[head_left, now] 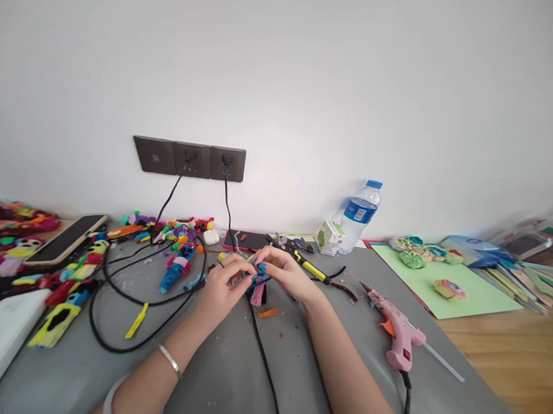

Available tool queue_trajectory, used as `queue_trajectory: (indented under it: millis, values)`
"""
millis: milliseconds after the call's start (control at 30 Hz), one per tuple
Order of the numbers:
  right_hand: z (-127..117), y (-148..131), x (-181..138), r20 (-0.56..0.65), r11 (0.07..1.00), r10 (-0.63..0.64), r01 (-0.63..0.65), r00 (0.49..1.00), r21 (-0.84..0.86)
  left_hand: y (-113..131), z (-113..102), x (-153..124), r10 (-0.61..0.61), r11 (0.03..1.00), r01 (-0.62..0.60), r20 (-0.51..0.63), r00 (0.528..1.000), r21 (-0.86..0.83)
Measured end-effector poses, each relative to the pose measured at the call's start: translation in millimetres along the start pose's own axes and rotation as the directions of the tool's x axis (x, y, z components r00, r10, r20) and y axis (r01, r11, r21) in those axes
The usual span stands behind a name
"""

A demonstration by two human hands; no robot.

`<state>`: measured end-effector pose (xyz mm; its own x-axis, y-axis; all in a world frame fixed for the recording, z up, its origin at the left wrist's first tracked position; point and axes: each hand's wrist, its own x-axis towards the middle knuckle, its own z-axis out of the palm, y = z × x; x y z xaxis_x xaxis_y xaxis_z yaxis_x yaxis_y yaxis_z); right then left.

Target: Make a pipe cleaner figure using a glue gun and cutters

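At frame centre I have my left hand and right hand both pinched shut on the small blue-and-pink craft figure just above the table, seemingly mid-wrapping; next needs steady finger tension.

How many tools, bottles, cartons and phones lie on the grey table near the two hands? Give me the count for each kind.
Glue gun: 1
Pliers or cutters: 1
Water bottle: 1
Small carton: 1
Phone: 1
Total: 5

The left hand and right hand pinch a small blue piece together; it is not counted.
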<state>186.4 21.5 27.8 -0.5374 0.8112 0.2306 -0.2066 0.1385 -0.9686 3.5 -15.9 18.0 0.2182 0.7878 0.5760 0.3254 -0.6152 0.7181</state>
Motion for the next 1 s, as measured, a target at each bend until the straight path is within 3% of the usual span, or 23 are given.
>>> queue_trajectory:
  millis: [1000]
  values:
    - [-1.1,1.7,-0.6,0.018,1.0,0.008,-0.008,1.0,0.002,0.0,-0.3,-0.4,0.005,1.0,-0.005,0.007,1.0,0.02]
